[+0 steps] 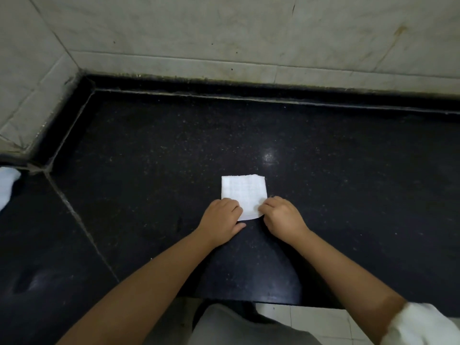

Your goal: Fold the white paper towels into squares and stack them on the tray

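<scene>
A white paper towel (245,192), folded into a small rectangle, lies flat on the black stone counter (149,170). My left hand (222,219) pinches its near left corner with curled fingers. My right hand (282,216) pinches the near right corner in the same way. The near edge of the towel is partly hidden under my fingers. No tray is in view.
Pale tiled walls (224,33) close the counter at the back and left, meeting in a corner. A white object (7,188) pokes in at the left edge. The counter's front edge (273,301) runs just before my body, with light floor tiles below.
</scene>
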The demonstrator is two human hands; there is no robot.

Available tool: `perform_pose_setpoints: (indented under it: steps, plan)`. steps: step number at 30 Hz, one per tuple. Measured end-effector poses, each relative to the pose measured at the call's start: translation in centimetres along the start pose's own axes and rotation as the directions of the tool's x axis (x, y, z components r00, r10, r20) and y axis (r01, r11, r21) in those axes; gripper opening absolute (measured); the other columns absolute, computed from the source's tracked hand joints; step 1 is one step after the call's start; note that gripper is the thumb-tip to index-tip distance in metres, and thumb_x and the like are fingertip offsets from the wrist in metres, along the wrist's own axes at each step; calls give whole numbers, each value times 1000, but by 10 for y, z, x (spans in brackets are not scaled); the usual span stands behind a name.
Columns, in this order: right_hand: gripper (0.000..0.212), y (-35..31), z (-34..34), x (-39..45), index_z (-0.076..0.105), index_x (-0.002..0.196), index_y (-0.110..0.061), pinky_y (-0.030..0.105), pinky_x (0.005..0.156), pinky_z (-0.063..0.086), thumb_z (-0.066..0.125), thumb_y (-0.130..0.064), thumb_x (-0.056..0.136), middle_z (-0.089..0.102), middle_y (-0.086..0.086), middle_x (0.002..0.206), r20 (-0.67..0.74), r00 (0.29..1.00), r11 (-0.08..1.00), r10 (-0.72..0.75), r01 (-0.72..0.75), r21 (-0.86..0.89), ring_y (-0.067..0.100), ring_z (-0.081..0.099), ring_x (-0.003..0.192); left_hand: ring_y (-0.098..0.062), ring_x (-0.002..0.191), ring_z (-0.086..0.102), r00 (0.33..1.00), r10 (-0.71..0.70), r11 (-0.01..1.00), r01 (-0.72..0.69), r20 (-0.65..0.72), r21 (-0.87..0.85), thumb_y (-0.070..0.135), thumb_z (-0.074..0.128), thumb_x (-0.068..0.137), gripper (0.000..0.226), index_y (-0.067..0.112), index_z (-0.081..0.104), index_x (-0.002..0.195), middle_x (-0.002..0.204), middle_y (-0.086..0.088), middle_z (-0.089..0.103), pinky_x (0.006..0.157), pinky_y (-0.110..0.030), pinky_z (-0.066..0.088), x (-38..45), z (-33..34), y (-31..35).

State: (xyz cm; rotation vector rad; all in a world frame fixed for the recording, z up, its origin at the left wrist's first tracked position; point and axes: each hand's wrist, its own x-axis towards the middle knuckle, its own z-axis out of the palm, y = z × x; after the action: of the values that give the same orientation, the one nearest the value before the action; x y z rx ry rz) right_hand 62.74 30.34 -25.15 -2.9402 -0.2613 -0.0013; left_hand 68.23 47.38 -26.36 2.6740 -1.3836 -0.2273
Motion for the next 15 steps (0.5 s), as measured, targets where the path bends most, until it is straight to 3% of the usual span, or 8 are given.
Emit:
perform_pose_setpoints:
  steps: [2,4,7,9,12,13,15]
  plan:
    - [10,1,-9,1,67,54,-7,25,41,52,64,2,54,63,4,51,-48,997,997,52,-49,59,22,59,43,-10,50,60,999,28,998,-26,-30,61,26,89,42,28,19,66,57,56,7,61,49,-15,44,3,-3,-1]
    - [18,1,-24,-2,70,60,-8,30,43,54,75,4,48,67,4,55,-63,992,991,107,-101,91,22,61,46,-13,48,58,993,70,993,-61,-91,102,13,72,56,9,18,65,57,54,5,58,50,-20,40,8,-11,-2]
    - [16,4,-57,-16,73,77,-5,39,60,54,73,2,63,70,11,72,-49,964,961,260,-254,106,31,65,65,-14,51,56,980,160,982,-145,-121,119,14,43,70,25,18,67,63,58,4,58,50,-21,38,25,-34,5]
    - [20,14,-82,-30,70,97,-4,35,79,49,57,-3,81,67,15,96,-49,903,895,427,-415,162,32,63,91,-14,53,55,953,261,959,-238,-151,152,19,41,73,27,18,68,69,63,3,58,50,-21,38,43,-57,19]
    - [26,34,-115,-65,68,103,-1,28,85,42,50,0,83,64,15,105,-81,792,779,606,-569,263,28,59,101,-15,62,53,901,382,923,-365,-204,119,24,39,78,31,16,69,76,67,1,60,49,-22,43,79,-90,58]
    - [26,40,-124,-81,68,102,0,26,84,41,51,1,82,64,16,104,-110,750,744,652,-606,280,28,59,101,-17,70,54,890,414,910,-407,-190,76,23,40,83,30,14,68,83,73,-2,62,53,-25,48,88,-101,77]
    - [24,55,-141,-117,69,99,0,22,79,38,53,1,81,64,17,101,-151,679,688,718,-660,302,28,59,99,-24,97,54,878,464,883,-468,-121,-9,22,40,95,28,9,61,110,102,-8,61,79,-35,49,106,-115,120]
